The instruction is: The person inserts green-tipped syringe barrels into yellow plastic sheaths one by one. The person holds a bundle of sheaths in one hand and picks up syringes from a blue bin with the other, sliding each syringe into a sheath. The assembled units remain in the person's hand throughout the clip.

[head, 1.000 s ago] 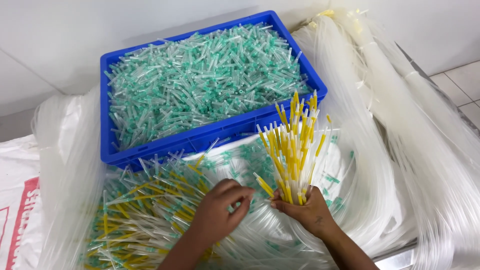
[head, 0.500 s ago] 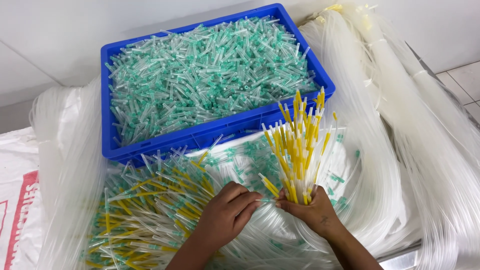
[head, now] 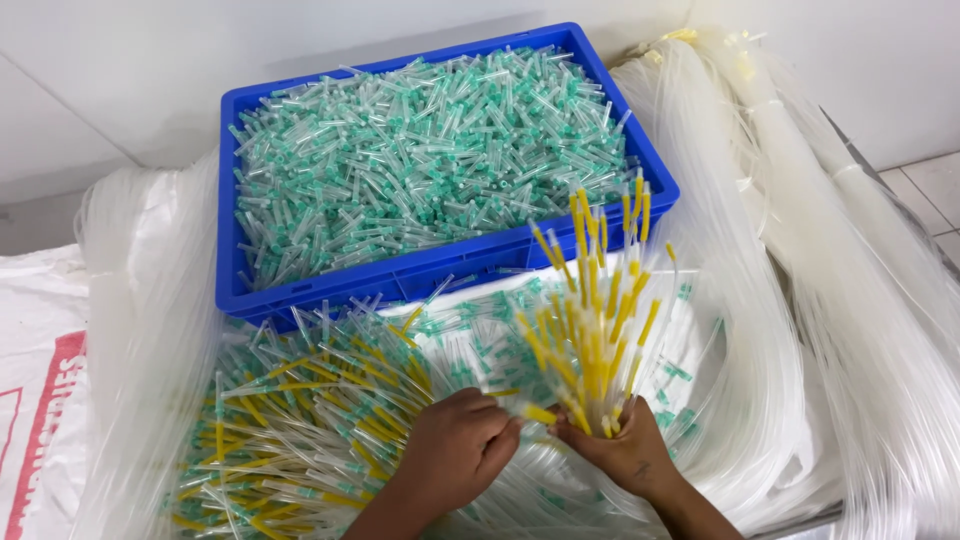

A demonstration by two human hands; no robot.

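My right hand (head: 622,455) grips a fanned bunch of clear tubes with yellow sleeves (head: 592,318), held upright with the tips pointing away from me. My left hand (head: 452,450) rests with curled fingers on a loose pile of clear tubes with yellow and green ends (head: 300,420), its fingertips touching the base of the bunch beside my right hand. A single yellow-tipped piece sits between the two hands. Behind the pile stands a blue plastic crate (head: 420,275) heaped with small clear caps with green ends (head: 420,165).
Long bundles of clear tubing (head: 800,250) drape along the right side and another bundle (head: 140,330) lies on the left. A white woven sack with red print (head: 40,390) lies at the far left. A white wall rises behind, with floor tiles at the right edge.
My left hand has slid right across the pile until it meets my right hand at the base of the bunch. The bunch has stayed upright in my right hand.
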